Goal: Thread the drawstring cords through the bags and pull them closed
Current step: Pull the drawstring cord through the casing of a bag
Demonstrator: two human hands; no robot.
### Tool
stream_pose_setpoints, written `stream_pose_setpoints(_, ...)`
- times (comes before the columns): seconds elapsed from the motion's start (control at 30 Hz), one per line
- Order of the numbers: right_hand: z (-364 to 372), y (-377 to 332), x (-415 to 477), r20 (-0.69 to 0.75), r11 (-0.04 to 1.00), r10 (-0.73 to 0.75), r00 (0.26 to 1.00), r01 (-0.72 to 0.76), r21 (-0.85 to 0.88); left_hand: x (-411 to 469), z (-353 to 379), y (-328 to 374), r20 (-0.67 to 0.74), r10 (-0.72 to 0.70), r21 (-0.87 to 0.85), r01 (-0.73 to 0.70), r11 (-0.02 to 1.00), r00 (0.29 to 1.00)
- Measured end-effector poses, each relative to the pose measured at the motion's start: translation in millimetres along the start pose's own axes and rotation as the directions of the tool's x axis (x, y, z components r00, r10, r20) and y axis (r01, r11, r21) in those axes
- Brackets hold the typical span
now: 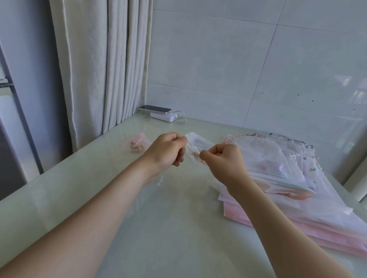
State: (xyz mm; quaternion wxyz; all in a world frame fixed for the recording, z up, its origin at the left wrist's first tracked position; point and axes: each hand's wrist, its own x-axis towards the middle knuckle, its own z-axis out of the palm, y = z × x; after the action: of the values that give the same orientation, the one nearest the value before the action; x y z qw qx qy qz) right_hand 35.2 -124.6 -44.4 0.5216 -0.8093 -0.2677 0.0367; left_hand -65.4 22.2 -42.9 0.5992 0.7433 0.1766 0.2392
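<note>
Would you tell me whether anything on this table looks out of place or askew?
Nothing looks spilled or damaged. The bag pile is loosely fanned, its layers askew, and one pink pouch lies alone, apart from it.

This looks like a room in a home, not a workplace. Pale pleated curtains [102, 61] hang at the far left, and large glossy white wall tiles [245, 57] back a shiny, pale green tabletop [153, 232]. At its far edge a smartphone [155, 109] and a white power bank [163, 117] sit together, a white cable [182, 117] looped beside them. What looks like a grey refrigerator [2, 135] stands on the left, and sheer drawstring bags [282, 174] are piled on the right.
</note>
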Motion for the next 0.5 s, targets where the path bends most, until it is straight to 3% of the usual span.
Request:
stream_pose_setpoints(0.23, 5, -1, -4, 0.064, 1.000, 0.006, 0.998, -0.005, -0.020, -4, 9, 9, -0.063, 0.052, -0.137, -0.060, 0.989, 0.997)
stream_pose_setpoints(0.37, 2, 0, -3, 0.076, 1.000, 0.013, 0.997, -0.011, -0.026, -11, 11, 18, 0.032, 0.039, -0.300, -0.028, 0.954, 0.999)
stream_pose_setpoints(0.5, 2, 4, -3, 0.093, 0.992, -0.036, 0.995, 0.047, -0.117, -13, 11, 15, 0.062, 0.011, -0.200, 0.002, 0.980, 0.998)
